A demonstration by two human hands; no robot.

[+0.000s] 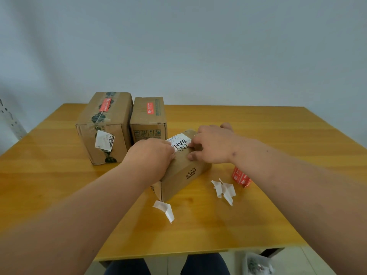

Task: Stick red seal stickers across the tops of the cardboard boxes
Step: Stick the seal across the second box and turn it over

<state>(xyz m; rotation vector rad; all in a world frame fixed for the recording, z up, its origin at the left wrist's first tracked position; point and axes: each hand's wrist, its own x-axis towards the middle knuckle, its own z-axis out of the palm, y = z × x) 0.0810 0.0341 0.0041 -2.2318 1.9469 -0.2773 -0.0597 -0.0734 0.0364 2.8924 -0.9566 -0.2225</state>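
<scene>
Both on the BAHA cardboard box (181,171) mid-table: left hand (151,153) curled over its near top edge, right hand (210,144) apparently pinching something at the white label (179,142). Red seal stickers (240,177) lying right.

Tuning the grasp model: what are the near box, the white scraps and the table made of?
Near box: looks like matte brown cardboard, with folded edges and printed lettering. White scraps: thin and curled, probably peeled sticker backing paper; finish unclear. Table: smooth yellow-orange top with wood grain, either wood or laminate.
</scene>
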